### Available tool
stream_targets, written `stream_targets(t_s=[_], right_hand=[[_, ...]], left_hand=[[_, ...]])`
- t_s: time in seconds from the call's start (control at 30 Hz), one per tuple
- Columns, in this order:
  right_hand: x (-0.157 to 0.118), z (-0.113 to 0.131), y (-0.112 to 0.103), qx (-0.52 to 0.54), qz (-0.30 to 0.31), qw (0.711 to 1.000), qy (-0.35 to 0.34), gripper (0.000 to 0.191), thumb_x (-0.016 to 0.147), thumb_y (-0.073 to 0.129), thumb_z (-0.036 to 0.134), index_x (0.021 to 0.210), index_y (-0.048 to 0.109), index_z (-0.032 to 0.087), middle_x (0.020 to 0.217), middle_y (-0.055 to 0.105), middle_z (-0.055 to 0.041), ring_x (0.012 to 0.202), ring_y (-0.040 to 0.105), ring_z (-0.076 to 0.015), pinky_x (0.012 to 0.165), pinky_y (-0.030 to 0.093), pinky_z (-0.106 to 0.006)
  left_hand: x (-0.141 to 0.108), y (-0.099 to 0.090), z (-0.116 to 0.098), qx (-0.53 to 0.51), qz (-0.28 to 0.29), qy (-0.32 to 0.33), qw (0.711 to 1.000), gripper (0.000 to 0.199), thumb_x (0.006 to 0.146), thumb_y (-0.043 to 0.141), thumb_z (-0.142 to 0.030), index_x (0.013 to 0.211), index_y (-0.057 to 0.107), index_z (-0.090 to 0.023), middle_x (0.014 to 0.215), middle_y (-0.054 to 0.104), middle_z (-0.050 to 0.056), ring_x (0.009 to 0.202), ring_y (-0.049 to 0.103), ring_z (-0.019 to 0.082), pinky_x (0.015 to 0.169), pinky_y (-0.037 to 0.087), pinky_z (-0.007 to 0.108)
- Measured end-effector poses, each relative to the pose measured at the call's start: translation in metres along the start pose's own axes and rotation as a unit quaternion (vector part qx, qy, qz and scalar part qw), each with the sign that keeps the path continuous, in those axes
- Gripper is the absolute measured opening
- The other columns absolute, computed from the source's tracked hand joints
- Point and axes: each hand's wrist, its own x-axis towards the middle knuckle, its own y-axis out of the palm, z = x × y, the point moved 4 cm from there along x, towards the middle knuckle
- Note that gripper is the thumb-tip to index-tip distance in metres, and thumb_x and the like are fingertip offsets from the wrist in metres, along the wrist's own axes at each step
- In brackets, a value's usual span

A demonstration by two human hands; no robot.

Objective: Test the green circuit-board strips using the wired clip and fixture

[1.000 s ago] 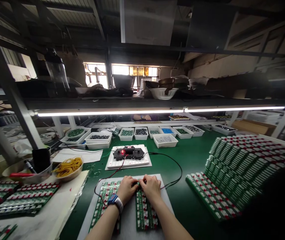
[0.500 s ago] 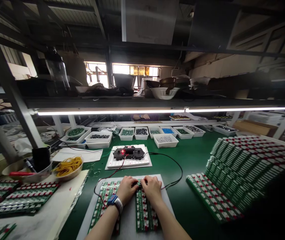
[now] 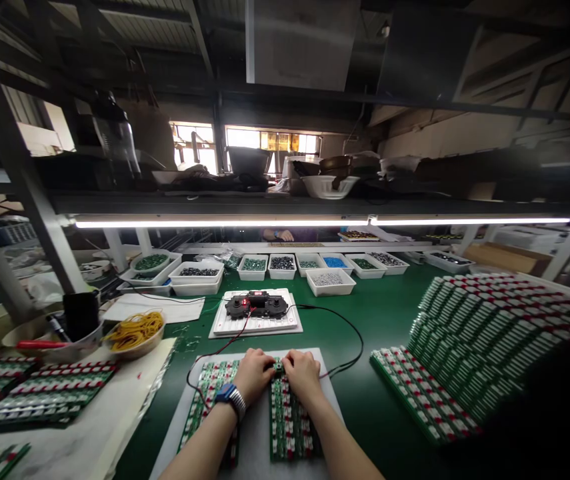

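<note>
My left hand (image 3: pixel 255 375), with a blue watch (image 3: pixel 225 393) on its wrist, pinches the left side of a small green circuit board (image 3: pixel 279 367). My right hand (image 3: pixel 303 375) grips the same board's right side with bent fingers. The board sits at the far end of a green circuit board panel (image 3: pixel 285 420) lying on a pale mat (image 3: pixel 252 460). A second panel (image 3: pixel 205 393) lies to the left, partly under my left forearm. Red and black wires (image 3: pixel 359 333) run from a black meter (image 3: pixel 257 305) with a lit red display toward my hands; their ends are hidden.
White bins (image 3: pixel 329 281) of small parts line the back. At right rises a tall stack of board panels (image 3: pixel 465 333); more panels (image 3: pixel 55 393) lie at left beside a bowl of yellow rubber bands (image 3: pixel 135 331). A lamp (image 3: pixel 225 223) hangs low. Another person's hand (image 3: pixel 283 235) shows beyond.
Both hands stay at the panel's far end, with slight finger shifts; more of the small board shows between them. The other person's hand has moved slightly left.
</note>
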Motion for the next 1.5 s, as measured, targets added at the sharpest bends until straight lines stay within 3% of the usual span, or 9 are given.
stream_targets(t_s=[0.1,0.27,0.5,0.93,1.17,1.33,1.4,1.5], right_hand=[[0.0,0.0,-0.001,0.022,0.001,1.0,0.001,0.022,0.091,0.053,0.028,0.082,0.072,0.025,0.093,0.074,-0.0042,0.1,0.059,-0.0244,0.078,0.035,-0.031],[-0.003,-0.002,-0.01,0.066,0.004,0.998,-0.001,0.023,0.091,0.053,0.029,0.081,0.074,0.026,0.092,0.075,-0.0017,0.101,0.06,-0.0225,0.079,0.034,-0.029],[-0.008,-0.001,-0.024,0.068,0.054,0.995,-0.039,0.019,0.087,0.058,0.03,0.082,0.076,0.026,0.089,0.076,-0.0001,0.093,0.063,-0.0193,0.076,0.034,-0.026],[-0.011,-0.006,-0.009,0.061,0.057,0.996,-0.022,0.024,0.087,0.053,0.028,0.079,0.075,0.023,0.087,0.076,-0.0027,0.089,0.064,-0.0193,0.073,0.037,-0.025],[-0.013,-0.002,-0.006,0.024,0.041,0.999,-0.01,0.022,0.087,0.052,0.025,0.081,0.073,0.024,0.09,0.075,-0.0042,0.098,0.063,-0.0235,0.076,0.037,-0.029],[-0.017,0.001,-0.004,0.017,0.017,1.0,0.0,0.024,0.089,0.055,0.04,0.082,0.072,0.023,0.091,0.074,-0.0066,0.1,0.061,-0.027,0.08,0.038,-0.033],[-0.018,0.002,-0.003,0.021,0.01,1.0,0.007,0.022,0.086,0.061,0.043,0.082,0.071,0.023,0.09,0.073,-0.0064,0.1,0.06,-0.0278,0.081,0.038,-0.034],[-0.022,0.004,-0.004,0.027,0.005,1.0,0.002,0.02,0.086,0.06,0.04,0.082,0.07,0.023,0.091,0.073,-0.0059,0.1,0.059,-0.0268,0.08,0.037,-0.032]], left_hand=[[-0.001,-0.003,-0.004,0.015,-0.007,0.008,1.0,0.017,0.081,0.065,-0.026,0.091,0.078,-0.024,0.088,0.067,0.007,0.097,0.054,0.025,0.088,0.042,0.032],[-0.008,-0.011,-0.01,0.024,-0.025,0.027,0.999,0.023,0.085,0.063,-0.022,0.104,0.075,-0.023,0.098,0.068,0.008,0.103,0.051,0.026,0.095,0.04,0.035],[-0.019,-0.017,-0.012,0.017,-0.014,0.05,0.998,0.024,0.085,0.065,-0.026,0.107,0.074,-0.028,0.097,0.069,0.006,0.101,0.053,0.025,0.093,0.042,0.034],[-0.018,-0.002,-0.003,-0.008,0.033,0.022,0.999,0.026,0.083,0.062,-0.028,0.105,0.076,-0.025,0.098,0.071,0.006,0.101,0.057,0.024,0.091,0.043,0.031],[-0.018,-0.001,-0.003,0.0,0.04,0.021,0.999,0.026,0.083,0.06,-0.03,0.104,0.075,-0.027,0.096,0.072,0.005,0.1,0.058,0.023,0.091,0.042,0.031],[-0.02,0.0,-0.008,0.019,0.038,0.017,0.999,0.025,0.083,0.057,-0.026,0.1,0.076,-0.026,0.096,0.071,0.006,0.101,0.057,0.025,0.092,0.043,0.034],[-0.023,-0.006,-0.016,0.025,0.037,0.016,0.999,0.025,0.082,0.057,-0.022,0.099,0.076,-0.024,0.098,0.071,0.008,0.102,0.057,0.027,0.093,0.043,0.038],[-0.039,-0.032,-0.037,0.014,0.019,0.021,0.999,0.042,0.078,0.06,-0.017,0.119,0.068,-0.023,0.116,0.066,0.009,0.111,0.053,0.028,0.1,0.04,0.041]])
